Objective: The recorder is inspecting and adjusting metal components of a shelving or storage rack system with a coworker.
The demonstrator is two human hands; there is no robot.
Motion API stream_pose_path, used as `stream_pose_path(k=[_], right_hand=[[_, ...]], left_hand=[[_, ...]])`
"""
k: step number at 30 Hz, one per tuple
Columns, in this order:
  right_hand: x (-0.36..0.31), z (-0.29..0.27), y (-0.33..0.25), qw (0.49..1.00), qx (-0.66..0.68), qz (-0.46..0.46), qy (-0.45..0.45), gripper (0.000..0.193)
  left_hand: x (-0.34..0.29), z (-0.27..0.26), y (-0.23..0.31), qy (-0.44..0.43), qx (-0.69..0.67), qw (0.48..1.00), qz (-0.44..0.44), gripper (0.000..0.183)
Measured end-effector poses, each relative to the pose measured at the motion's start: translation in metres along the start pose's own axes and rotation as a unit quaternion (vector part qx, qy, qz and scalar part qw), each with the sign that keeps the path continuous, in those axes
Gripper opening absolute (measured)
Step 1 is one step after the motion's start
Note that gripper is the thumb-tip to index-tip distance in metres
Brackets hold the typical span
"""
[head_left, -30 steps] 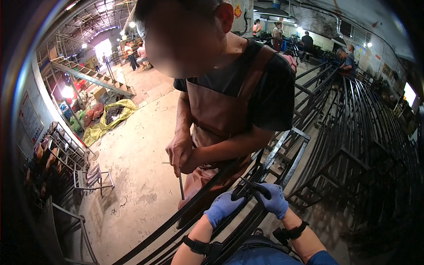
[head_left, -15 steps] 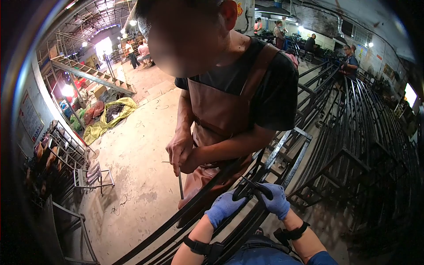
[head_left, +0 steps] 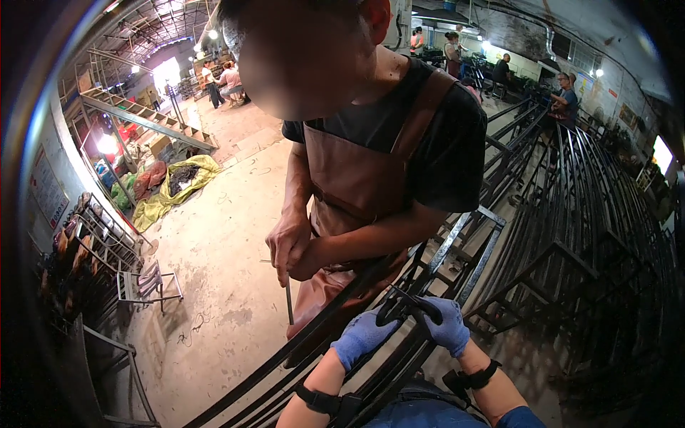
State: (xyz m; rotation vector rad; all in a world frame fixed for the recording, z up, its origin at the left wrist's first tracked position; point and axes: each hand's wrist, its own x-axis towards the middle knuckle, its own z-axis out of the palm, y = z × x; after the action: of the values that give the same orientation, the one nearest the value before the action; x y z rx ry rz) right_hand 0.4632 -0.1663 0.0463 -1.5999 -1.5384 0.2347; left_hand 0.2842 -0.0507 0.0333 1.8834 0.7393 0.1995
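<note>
My left hand point(head_left: 365, 335), in a blue-grey glove, is closed on one curved black handle of what looks like a pair of scissors point(head_left: 408, 300). The other handle is in my right hand point(head_left: 447, 327), gloved the same and also closed. A thin pointed end juts up and left from between the hands; how far the blades are apart I cannot tell. Long dark metal bars point(head_left: 314, 347) run under and beside my hands. Opposite me, a co-worker in a brown apron point(head_left: 349, 167) keeps both bare hands point(head_left: 291, 250) together on a thin metal rod point(head_left: 290, 303).
Racks of long dark bars point(head_left: 571, 192) fill the right side, and a metal frame point(head_left: 457, 246) stands just beyond my hands. At left are a small metal chair point(head_left: 151, 284), a yellow sheet with sacks point(head_left: 182, 189) and a staircase point(head_left: 146, 121). Other people work farther back.
The view has shifted very slightly. My hands and the co-worker's hands hold nearly the same positions. A person at the far right has turned or moved their arms a little.
</note>
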Motion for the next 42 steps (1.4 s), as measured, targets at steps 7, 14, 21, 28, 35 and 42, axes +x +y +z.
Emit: stream_pose_path(k=[7,14,21,28,35,42], right_hand=[[0.002,0.001,0.001,0.999,0.024,0.018,-0.019,0.026],[0.002,0.0,-0.002,1.0,0.013,0.018,-0.018,0.029],[0.0,0.004,0.006,0.999,0.033,0.019,-0.014,0.028],[0.002,-0.001,-0.006,1.0,0.012,0.018,-0.012,0.026],[0.0,0.003,0.003,1.0,0.005,-0.018,0.017,0.028],[0.0,0.002,0.001,1.0,0.006,-0.008,0.013,0.029]], left_hand=[[0.002,-0.002,-0.001,-0.003,0.021,1.0,-0.01,0.051],[-0.002,-0.005,0.013,-0.022,0.027,0.999,-0.035,0.048],[-0.003,-0.005,0.016,-0.014,0.026,0.999,-0.02,0.046],[-0.005,-0.003,0.008,0.003,0.016,1.0,-0.004,0.044],[-0.005,-0.001,0.009,0.012,0.012,1.0,0.012,0.044],[-0.006,-0.003,0.012,0.006,0.013,1.0,0.023,0.043]])
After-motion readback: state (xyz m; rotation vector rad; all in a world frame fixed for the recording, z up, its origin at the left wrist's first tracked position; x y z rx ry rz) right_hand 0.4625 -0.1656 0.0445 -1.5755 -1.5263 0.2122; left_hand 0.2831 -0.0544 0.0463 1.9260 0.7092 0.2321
